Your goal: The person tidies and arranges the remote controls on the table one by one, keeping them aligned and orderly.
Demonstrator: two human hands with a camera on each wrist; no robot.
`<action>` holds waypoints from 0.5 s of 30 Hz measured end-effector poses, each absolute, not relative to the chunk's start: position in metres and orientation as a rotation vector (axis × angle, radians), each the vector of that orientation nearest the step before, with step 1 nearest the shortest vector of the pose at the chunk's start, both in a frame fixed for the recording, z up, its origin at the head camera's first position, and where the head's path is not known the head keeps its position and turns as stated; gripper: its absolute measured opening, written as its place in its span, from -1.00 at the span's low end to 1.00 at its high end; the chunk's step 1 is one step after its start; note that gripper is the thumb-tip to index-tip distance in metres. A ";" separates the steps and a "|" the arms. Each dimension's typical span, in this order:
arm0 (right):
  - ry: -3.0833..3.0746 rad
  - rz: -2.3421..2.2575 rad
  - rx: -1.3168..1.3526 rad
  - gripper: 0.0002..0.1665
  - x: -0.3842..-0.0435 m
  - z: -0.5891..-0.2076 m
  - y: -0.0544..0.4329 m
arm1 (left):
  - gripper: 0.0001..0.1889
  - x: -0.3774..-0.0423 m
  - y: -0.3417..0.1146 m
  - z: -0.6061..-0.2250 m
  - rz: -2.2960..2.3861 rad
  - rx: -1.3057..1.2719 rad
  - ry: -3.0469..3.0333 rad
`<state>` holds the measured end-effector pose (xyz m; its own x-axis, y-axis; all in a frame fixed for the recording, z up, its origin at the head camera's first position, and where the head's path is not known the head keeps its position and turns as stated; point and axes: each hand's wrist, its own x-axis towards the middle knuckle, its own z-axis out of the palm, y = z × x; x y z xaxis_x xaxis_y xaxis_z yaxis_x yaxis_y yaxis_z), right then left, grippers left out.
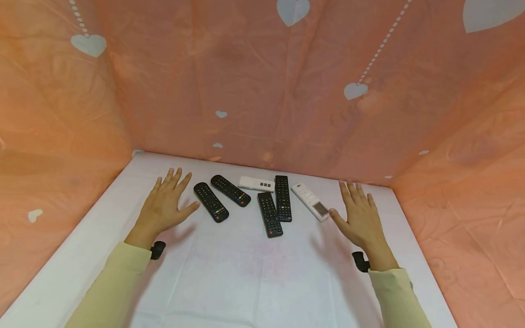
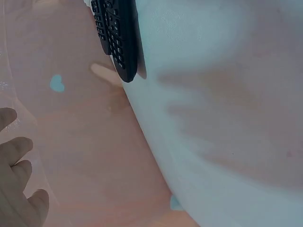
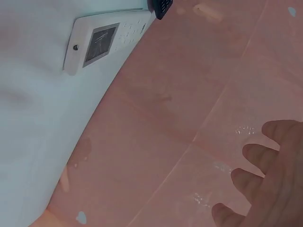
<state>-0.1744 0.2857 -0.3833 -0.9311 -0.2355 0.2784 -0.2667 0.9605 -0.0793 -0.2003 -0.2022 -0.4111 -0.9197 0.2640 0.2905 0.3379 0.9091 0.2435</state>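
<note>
My left hand [image 1: 164, 205] is spread with straight fingers above the table, left of a black remote control [image 1: 211, 202] with rounded ends. Beside that lies a similar black remote [image 1: 230, 190]. A small white remote [image 1: 256, 183] with a few dark buttons is at the back middle. Two slim black remotes, one nearer [image 1: 270, 214] and one farther [image 1: 283, 198], lie side by side at the centre. The white remote with a grey screen [image 1: 310, 201] slants toward my right hand [image 1: 359, 216], which hovers with fingers extended, its thumb near the screen end. Both hands hold nothing.
A white cloth [image 1: 246, 278] covers the table. Orange fabric with pale hearts hangs as a back wall [image 1: 254, 91], a left side wall [image 1: 53, 159] and a right side wall [image 1: 463, 218] around it. Black bands sit at both wrists.
</note>
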 end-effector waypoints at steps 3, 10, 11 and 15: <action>-2.840 0.154 0.382 -0.06 -0.177 -0.384 0.284 | -0.13 -0.201 -0.202 -0.412 -0.420 -0.460 -2.817; -2.825 0.158 0.414 -0.07 -0.180 -0.383 0.278 | -0.14 -0.206 -0.199 -0.413 -0.391 -0.479 -2.798; -2.826 0.159 0.416 -0.07 -0.180 -0.382 0.277 | -0.13 -0.207 -0.198 -0.413 -0.390 -0.483 -2.797; -2.826 0.161 0.422 -0.06 -0.183 -0.381 0.273 | -0.14 -0.211 -0.197 -0.411 -0.398 -0.512 -2.788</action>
